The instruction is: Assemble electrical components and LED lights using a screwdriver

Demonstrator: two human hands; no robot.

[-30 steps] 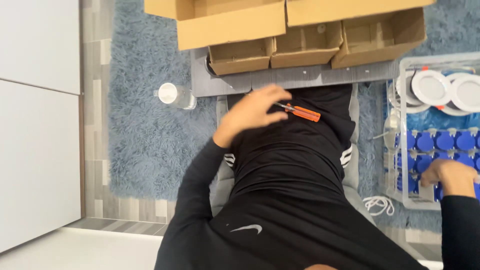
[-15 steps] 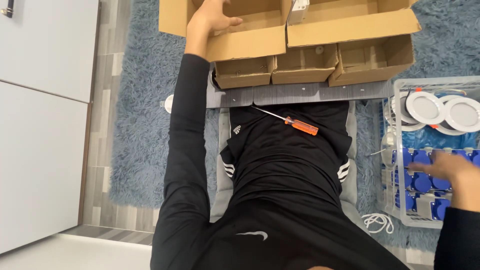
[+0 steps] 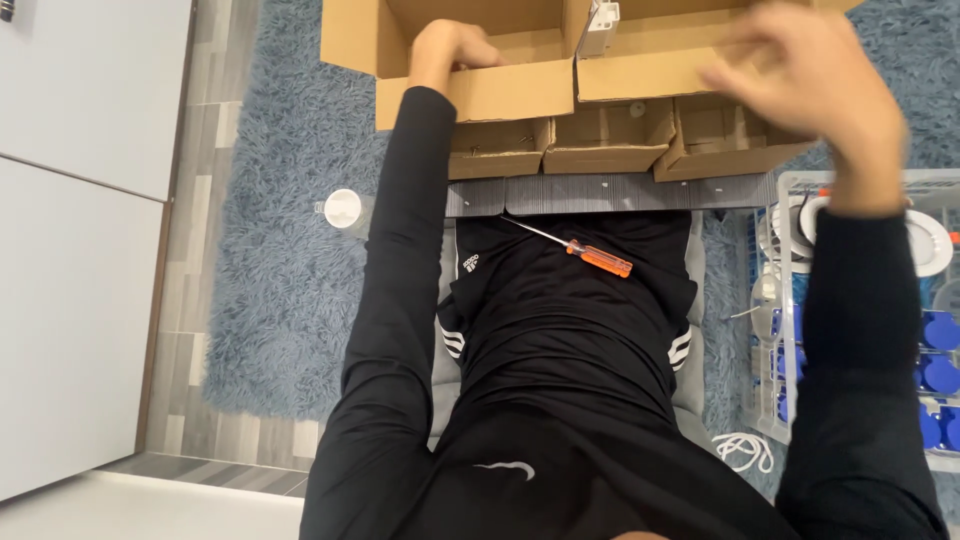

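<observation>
My left hand (image 3: 450, 45) reaches over the front wall of the left open cardboard box (image 3: 520, 90); its fingers curl down inside and are partly hidden. My right hand (image 3: 810, 90) is raised and blurred above the right cardboard box (image 3: 640, 75), fingers apart with nothing seen in them. An orange-handled screwdriver (image 3: 597, 258) lies on my lap, on the black clothing. A small white device (image 3: 600, 25) stands inside between the two big boxes.
Three smaller open cartons (image 3: 600, 140) sit in front of the big boxes, behind a grey ribbed strip (image 3: 600, 192). At right a wire basket (image 3: 790, 180) holds white round lamps (image 3: 930, 250) and blue parts (image 3: 940, 330). A white-capped bottle (image 3: 343, 208) lies on the blue rug (image 3: 290, 280).
My right hand rose from the wire basket up over the right box. My left hand went from the screwdriver on my lap to the left box.
</observation>
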